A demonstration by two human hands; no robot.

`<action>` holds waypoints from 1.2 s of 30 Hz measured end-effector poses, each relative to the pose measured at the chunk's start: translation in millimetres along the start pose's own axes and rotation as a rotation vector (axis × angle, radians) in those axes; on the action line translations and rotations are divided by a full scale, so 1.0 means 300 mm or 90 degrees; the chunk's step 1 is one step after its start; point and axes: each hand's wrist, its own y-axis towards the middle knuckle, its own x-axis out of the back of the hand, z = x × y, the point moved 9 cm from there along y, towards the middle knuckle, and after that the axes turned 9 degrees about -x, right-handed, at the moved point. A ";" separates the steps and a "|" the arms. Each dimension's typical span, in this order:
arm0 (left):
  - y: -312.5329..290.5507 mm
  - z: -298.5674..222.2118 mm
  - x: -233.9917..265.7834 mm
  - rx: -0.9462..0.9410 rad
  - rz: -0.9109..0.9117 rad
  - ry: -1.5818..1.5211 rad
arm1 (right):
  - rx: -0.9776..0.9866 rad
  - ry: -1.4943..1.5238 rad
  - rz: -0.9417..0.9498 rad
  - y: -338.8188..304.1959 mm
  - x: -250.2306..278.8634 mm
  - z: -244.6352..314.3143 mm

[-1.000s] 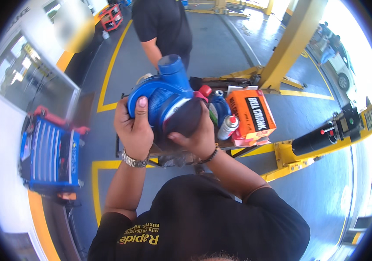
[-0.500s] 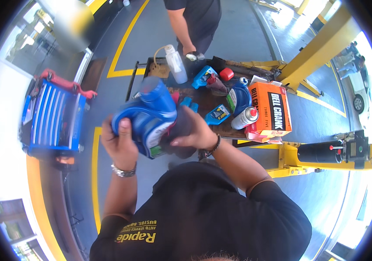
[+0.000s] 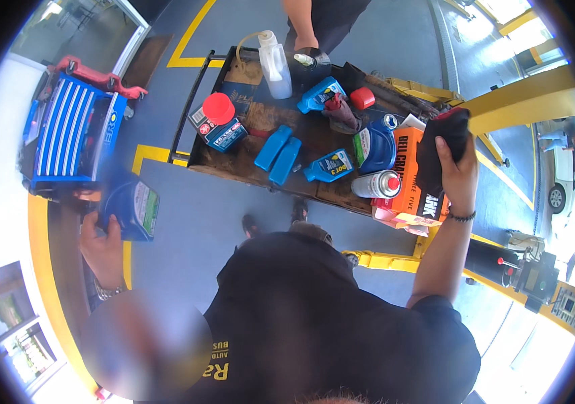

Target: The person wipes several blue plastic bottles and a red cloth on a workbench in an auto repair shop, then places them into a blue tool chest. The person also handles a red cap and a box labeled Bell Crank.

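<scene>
My left hand (image 3: 102, 246) is closed on a blue plastic oil jug (image 3: 138, 210) with a white and green label. The jug hangs out to the left, apart from the cart, and its handle side is blurred. On the far right my right hand (image 3: 461, 172) grips a bunched dark cloth (image 3: 443, 143). Cloth and hand are over the right end of an orange cardboard box (image 3: 414, 176). Close to the box stand a second blue oil jug (image 3: 376, 148) and a spray can (image 3: 373, 185) with a red cap.
The cart (image 3: 260, 176) also carries blue bottles (image 3: 279, 153), a red-capped container (image 3: 219, 111), a clear squeeze bottle (image 3: 275, 71), a reddish rag (image 3: 341, 116) and a red cap (image 3: 363, 98). Behind it stands another person (image 3: 328, 23). A blue tool cabinet (image 3: 72, 135) is at left, a yellow lift post (image 3: 523, 94) at right.
Both hands were together around the blue jug, with the dark cloth against it. They have parted: the left carried the jug left, and the right took the cloth right, over the box.
</scene>
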 end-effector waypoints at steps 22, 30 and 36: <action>-0.378 0.782 -0.024 0.471 0.170 -0.047 | 0.110 -0.302 -0.006 0.193 0.028 0.196; -0.302 1.428 0.181 0.431 0.041 -0.066 | 0.079 0.050 -0.218 -0.198 -0.499 0.877; -0.076 1.827 0.303 0.333 0.053 -0.003 | -0.069 0.142 -0.020 -0.341 -1.109 1.159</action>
